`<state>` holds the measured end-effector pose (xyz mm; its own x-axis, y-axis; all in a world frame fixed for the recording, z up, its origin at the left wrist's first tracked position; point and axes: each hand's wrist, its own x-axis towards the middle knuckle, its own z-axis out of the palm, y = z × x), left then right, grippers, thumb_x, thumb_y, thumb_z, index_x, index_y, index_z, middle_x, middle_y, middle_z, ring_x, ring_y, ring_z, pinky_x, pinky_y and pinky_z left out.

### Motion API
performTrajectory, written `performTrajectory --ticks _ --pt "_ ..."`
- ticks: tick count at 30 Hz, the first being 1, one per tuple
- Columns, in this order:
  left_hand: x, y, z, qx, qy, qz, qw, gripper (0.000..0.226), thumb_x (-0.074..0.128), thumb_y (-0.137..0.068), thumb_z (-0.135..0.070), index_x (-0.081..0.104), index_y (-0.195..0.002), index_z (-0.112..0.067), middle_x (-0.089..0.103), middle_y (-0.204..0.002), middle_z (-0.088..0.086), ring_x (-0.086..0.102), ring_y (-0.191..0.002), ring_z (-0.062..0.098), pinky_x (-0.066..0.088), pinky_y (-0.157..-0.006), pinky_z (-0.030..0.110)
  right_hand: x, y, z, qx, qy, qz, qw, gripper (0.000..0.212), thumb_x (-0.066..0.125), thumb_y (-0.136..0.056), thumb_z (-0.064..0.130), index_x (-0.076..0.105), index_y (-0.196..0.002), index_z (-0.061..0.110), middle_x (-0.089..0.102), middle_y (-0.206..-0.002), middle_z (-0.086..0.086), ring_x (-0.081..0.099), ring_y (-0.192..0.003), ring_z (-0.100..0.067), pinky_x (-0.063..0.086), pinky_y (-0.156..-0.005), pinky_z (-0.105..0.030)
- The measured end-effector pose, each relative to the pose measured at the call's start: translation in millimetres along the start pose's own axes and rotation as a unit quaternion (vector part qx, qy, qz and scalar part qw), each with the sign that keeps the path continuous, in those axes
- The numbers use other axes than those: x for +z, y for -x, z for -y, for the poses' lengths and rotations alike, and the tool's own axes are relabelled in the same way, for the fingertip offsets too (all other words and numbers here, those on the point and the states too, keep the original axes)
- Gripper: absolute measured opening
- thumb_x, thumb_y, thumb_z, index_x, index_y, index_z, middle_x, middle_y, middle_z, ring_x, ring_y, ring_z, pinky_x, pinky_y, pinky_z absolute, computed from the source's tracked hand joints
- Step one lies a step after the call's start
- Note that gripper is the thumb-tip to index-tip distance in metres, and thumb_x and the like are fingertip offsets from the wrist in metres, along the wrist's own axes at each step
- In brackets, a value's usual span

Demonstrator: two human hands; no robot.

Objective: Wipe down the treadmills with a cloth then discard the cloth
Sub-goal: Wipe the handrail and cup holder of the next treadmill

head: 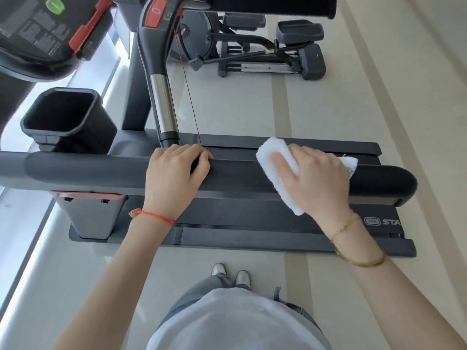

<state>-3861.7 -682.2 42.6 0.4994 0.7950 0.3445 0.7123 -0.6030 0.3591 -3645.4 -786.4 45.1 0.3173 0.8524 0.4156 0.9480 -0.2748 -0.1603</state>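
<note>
A dark treadmill stands side-on before me, its padded black handrail (242,176) running left to right across the middle of the head view. My right hand (318,180) lies over a folded white cloth (274,154) and holds it wrapped against the rail near its right end. My left hand (174,173) grips the same rail further left, its fingers curled over the far side, just below the upright chrome post (163,104). The walking deck (252,215) lies beneath the rail.
The console (38,34) with a green button and red trim sits at top left, a black cup holder (65,114) below it. A red safety cord (188,97) hangs by the post. An elliptical machine (252,44) stands beyond. My feet are on pale floor (328,109).
</note>
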Motion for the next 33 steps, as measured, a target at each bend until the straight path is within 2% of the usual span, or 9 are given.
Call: performTrajectory --ticks 2,4,6,9,12,15,26,30,33 --pt "1.1 1.2 -1.3 0.004 -0.004 0.008 1.0 0.027 0.044 -0.1 -0.019 0.069 -0.091 -0.018 0.07 -0.083 -0.006 0.058 -0.076 0.021 0.04 -0.081 0.037 3.1 -17.9 4.6 0.069 0.013 0.091 0.993 0.046 0.035 -0.093 0.046 0.047 -0.059 0.018 0.045 -0.051 0.004 0.042 -0.048 -0.023 0.018 -0.049 -0.029" --pt "2.3 2.3 -2.3 0.01 -0.003 0.011 1.0 0.026 0.044 -0.1 -0.017 0.069 -0.092 -0.018 0.071 -0.085 -0.006 0.059 -0.079 0.021 0.039 -0.082 0.036 12.3 -26.0 15.9 0.063 0.013 0.13 0.989 0.045 0.037 -0.092 0.046 0.049 -0.059 0.018 0.043 -0.051 0.004 0.037 -0.047 -0.018 0.015 -0.048 -0.026" --pt "1.9 2.1 -1.4 0.012 0.004 0.011 1.0 0.025 0.046 -0.1 -0.015 0.07 -0.092 -0.018 0.071 -0.085 -0.006 0.06 -0.079 0.021 0.039 -0.083 0.036 17.2 -22.0 32.4 0.014 0.014 0.093 0.995 0.04 0.039 -0.092 0.044 0.046 -0.061 0.02 0.041 -0.05 0.006 0.04 -0.047 -0.021 0.014 -0.047 -0.027" --pt "1.4 0.4 -2.7 0.017 0.026 0.018 0.999 0.023 0.048 -0.099 -0.013 0.07 -0.092 -0.016 0.07 -0.083 -0.005 0.06 -0.079 0.022 0.042 -0.082 0.039 19.9 -1.9 38.2 -0.052 -0.018 -0.058 0.997 0.035 0.044 -0.094 0.038 0.054 -0.066 0.019 0.049 -0.057 0.004 0.05 -0.053 -0.022 0.029 -0.051 -0.031" --pt "5.9 -0.8 -16.8 0.03 0.042 0.031 0.998 0.022 0.049 -0.098 -0.013 0.07 -0.091 -0.014 0.07 -0.084 -0.004 0.062 -0.079 0.024 0.045 -0.082 0.043 23.9 21.2 20.7 -0.106 -0.036 -0.142 0.984 0.031 0.051 -0.096 0.039 0.07 -0.101 0.015 0.068 -0.091 0.0 0.063 -0.083 -0.023 0.047 -0.079 -0.034" --pt "16.3 -3.4 -41.5 0.032 0.053 0.036 0.997 0.022 0.05 -0.098 -0.015 0.07 -0.089 -0.012 0.069 -0.081 -0.002 0.062 -0.074 0.024 0.043 -0.081 0.037 25.4 32.0 -2.3 -0.099 -0.018 -0.146 0.984 0.035 0.054 -0.096 0.04 0.068 -0.111 0.012 0.068 -0.104 -0.004 0.062 -0.096 -0.026 0.044 -0.092 -0.035" --pt "66.8 -13.6 -171.6 0.049 0.1 0.069 0.991 0.023 0.048 -0.099 -0.02 0.07 -0.096 -0.013 0.069 -0.085 -0.001 0.06 -0.077 0.025 0.043 -0.084 0.037 -10.4 48.0 -125.0 -0.006 -0.029 -0.146 0.989 0.037 0.045 -0.098 0.04 0.067 -0.103 0.011 0.067 -0.096 -0.001 0.06 -0.096 -0.026 0.044 -0.093 -0.036" --pt "83.6 -15.1 -209.5 0.053 0.094 0.07 0.992 0.024 0.047 -0.1 -0.024 0.069 -0.098 -0.014 0.069 -0.087 -0.002 0.061 -0.08 0.023 0.043 -0.085 0.037 -24.4 46.1 -163.1 0.082 -0.201 -0.08 0.973 0.025 0.045 -0.096 0.046 0.062 -0.093 0.028 0.063 -0.084 0.016 0.061 -0.083 -0.009 0.043 -0.075 -0.02" --pt "93.1 -13.8 -227.6 0.048 0.069 0.062 0.995 0.026 0.045 -0.101 -0.027 0.069 -0.099 -0.017 0.07 -0.088 -0.004 0.062 -0.081 0.022 0.042 -0.085 0.036 -29.7 44.9 -183.5 0.204 -0.412 0.019 0.888 0.021 0.049 -0.095 0.053 0.058 -0.083 0.038 0.064 -0.071 0.014 0.067 -0.065 -0.011 0.049 -0.06 -0.029"
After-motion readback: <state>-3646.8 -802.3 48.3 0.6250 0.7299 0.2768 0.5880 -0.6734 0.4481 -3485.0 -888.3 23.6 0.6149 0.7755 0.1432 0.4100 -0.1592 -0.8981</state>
